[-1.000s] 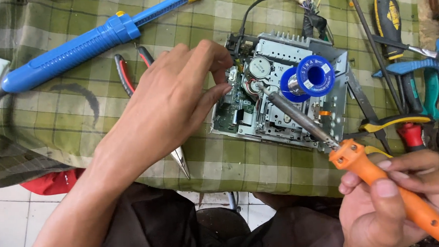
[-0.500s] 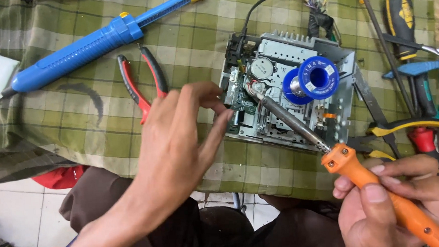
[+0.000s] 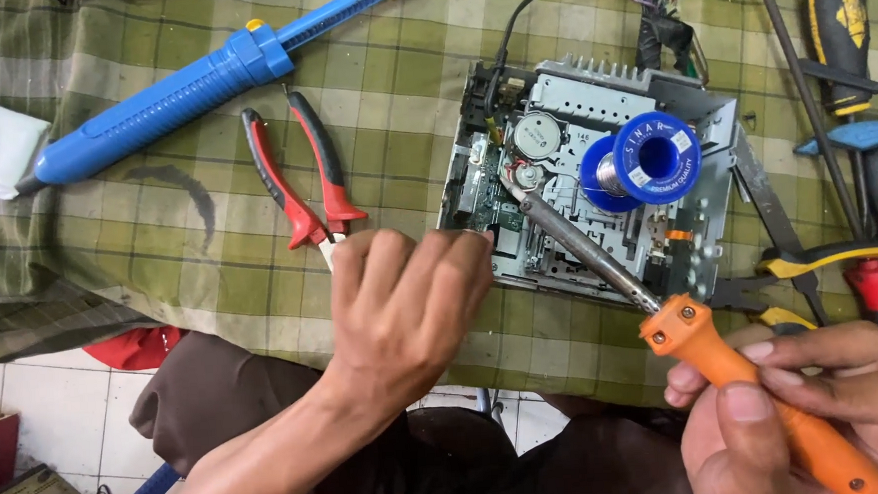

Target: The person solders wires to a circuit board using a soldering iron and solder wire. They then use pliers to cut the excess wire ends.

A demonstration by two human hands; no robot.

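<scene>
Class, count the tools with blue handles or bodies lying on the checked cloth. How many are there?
2: the long blue desoldering pump at upper left, and a blue-handled tool at the right edge. More may lie hidden off the right edge.

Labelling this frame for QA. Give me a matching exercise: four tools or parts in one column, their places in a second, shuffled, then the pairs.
Things:
1. orange-handled soldering iron
2. blue spool of solder wire
3. red-handled pliers
4. long blue plastic desoldering pump

Places:
A. lying on top of the open grey metal chassis
B. on the green checked cloth, far left, reaching the top edge
C. gripped in the right hand, tip on the circuit board
D. on the cloth just beyond the left hand

Pairs: 1-C, 2-A, 3-D, 4-B
</scene>
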